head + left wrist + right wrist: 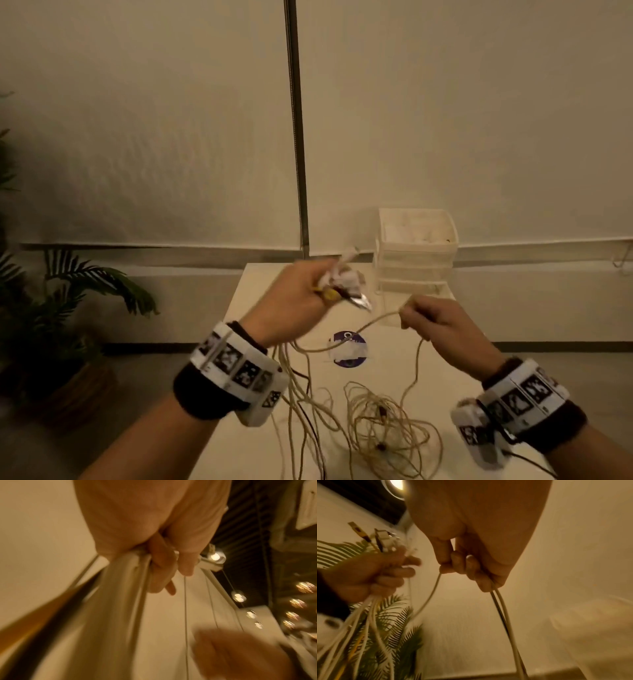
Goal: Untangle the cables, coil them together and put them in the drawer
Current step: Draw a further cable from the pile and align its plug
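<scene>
My left hand (301,291) is raised above the table and grips a bunch of cable ends, with white, yellow and metal plugs (342,286) sticking out of the fist. From it several white cables (298,394) and a dark one hang down to the table. In the right wrist view that left hand (373,573) holds the same bundle (368,614). My right hand (431,318) grips a white and a dark cable (501,609) that loop down. A loose tangle of cables (387,431) lies on the white table (445,359). The cables in the left wrist view (116,601) are blurred.
A white plastic drawer unit (416,250) stands at the back of the table, right of centre; its drawers look closed. A round purple and white sticker (347,349) lies mid-table. A potted palm (68,308) stands on the floor to the left. Wall panels rise behind.
</scene>
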Tool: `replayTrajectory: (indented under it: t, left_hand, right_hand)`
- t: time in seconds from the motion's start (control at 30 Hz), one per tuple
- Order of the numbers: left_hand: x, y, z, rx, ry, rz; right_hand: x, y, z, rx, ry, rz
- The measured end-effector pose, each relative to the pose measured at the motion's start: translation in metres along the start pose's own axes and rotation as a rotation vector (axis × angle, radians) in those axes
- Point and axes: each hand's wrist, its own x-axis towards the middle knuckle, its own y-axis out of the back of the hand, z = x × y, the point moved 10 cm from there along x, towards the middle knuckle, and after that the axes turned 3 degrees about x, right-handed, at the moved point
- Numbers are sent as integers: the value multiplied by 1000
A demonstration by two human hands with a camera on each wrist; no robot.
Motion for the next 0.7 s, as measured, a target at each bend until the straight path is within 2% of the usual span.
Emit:
replayTrajectory:
  t: [0.03,0.1,0.2,0.27,0.37,0.5,0.6,0.7]
  left_hand:
    - [1,-18,0,54,-1,-36]
    - [4,-39,-4,23,32,-26]
    - [5,-39,-14,-238,163,60]
    - [5,-24,-20,-241,182,133]
    - [4,18,-36,-316,226,330]
    - [-8,81,-60,-499,295,617]
    - [-14,89,-58,-420,281,693]
    - [-16,75,-33,-375,127,701]
  right_hand:
    - [8,-4,-15,-18,40,-22]
    - [22,-14,-40,-21,98,-77]
    - [33,-22,-53,81,86,-122]
    - [32,-26,-51,227,46,-165]
    - [24,-29,-32,322,-9,-205]
    - [10,-26,5,309,-110,-206]
    - [11,-21,17,309,-177,-145]
    - [18,-23,7,238,-179,-99]
